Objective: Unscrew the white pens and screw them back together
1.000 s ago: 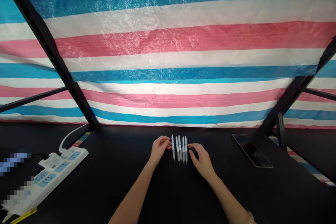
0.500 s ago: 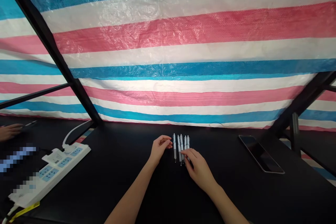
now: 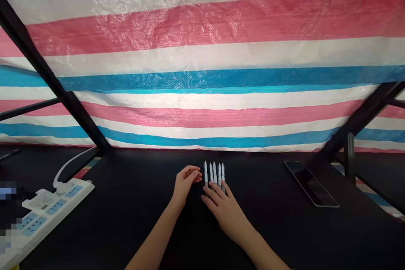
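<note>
Right between the two hands, white pens lie side by side in a short row (image 3: 214,173), their clicker ends pointing away from the person and their near ends partly hidden by fingers. Five can be made out, the leftmost set a little apart from its neighbour.

The right hand (image 3: 228,214) is open, palm down, with its fingers spread across the lower part of the row; whether the fingertips press on the pens or hover just above them cannot be told. The left hand (image 3: 183,184) is just beside the leftmost pen, fingers loosely curled with the thumb near them; whether thumb and fingertips meet is too small to tell.

Beneath both hands is a black counter (image 3: 196,240). Well to the right of the right hand, a dark phone (image 3: 311,183) lies flat and slanted. Well to the left of the left hand sits a white power strip (image 3: 52,222) with pale blue sockets, a white adapter (image 3: 39,200) and a white cable (image 3: 68,162) at its far end. Beyond the hands, black frame bars (image 3: 82,121) slant on either side before a striped sheet (image 3: 202,59) of red, white and blue.
</note>
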